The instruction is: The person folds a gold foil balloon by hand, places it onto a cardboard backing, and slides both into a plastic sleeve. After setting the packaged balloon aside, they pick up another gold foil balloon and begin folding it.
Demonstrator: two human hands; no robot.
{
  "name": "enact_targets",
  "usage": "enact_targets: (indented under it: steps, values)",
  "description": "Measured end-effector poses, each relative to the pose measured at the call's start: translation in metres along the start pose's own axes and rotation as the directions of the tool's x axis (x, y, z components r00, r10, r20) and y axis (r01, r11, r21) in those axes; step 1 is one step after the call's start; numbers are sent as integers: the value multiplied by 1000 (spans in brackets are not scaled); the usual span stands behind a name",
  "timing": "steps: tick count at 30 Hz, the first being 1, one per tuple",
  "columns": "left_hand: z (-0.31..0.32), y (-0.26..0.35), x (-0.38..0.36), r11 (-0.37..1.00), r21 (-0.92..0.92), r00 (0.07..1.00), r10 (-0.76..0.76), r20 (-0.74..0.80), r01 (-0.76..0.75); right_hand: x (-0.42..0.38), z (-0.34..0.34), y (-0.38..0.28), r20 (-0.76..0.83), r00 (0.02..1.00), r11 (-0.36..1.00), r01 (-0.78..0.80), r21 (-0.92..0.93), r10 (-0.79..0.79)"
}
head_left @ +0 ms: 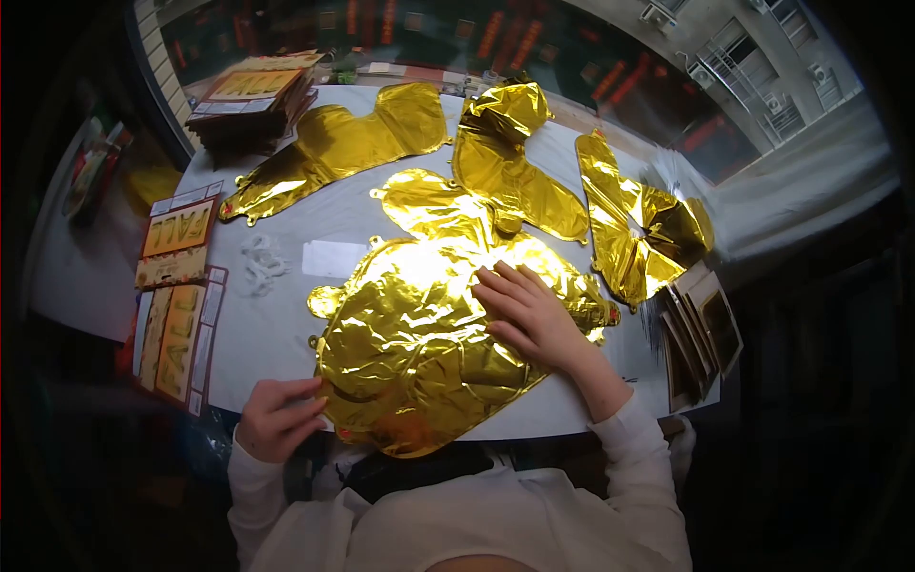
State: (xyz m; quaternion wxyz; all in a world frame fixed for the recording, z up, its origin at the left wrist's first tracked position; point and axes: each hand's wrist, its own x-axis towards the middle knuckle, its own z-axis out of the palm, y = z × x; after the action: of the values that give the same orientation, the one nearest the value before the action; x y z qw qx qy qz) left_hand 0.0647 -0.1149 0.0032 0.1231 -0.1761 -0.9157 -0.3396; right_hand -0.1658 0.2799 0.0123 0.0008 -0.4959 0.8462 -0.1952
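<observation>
gold foil balloon (410, 353): right hand (529, 315) flat on it, fingers open; left hand (279, 418) fingers pinch its edge. more foil balloons (334, 143) crowd the surface (276, 334).

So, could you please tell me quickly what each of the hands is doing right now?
Left hand: closed, pinching the near edge of the gold foil balloon.
Right hand: open, pressed flat on that balloon.

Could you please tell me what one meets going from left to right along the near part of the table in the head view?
FALL packets → left hand → gold foil balloon → right hand → stack of packets.
</observation>
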Motion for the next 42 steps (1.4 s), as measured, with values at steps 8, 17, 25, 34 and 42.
enact_targets:
  steps: [8,17,25,34,42]
  values:
    - [4,-7,10,999,-53,1000,9,2,-9,-2,2,3,-2,1000,1000,-5,1,5]
    - [-11,4,45,989,111,987,109,-122,-95,-3,5,4,-9,1000,1000,-2,-18,1]
    - [-53,26,96,981,-8,951,190,244,-194,-3,6,5,-9,1000,1000,-13,1,13]
    - [11,50,28,971,214,982,73,171,-110,-5,8,3,-31,999,999,10,-49,-12]
    - [45,43,1,929,298,973,230,-2,-219,-6,8,-2,-81,997,993,-6,-115,-3]
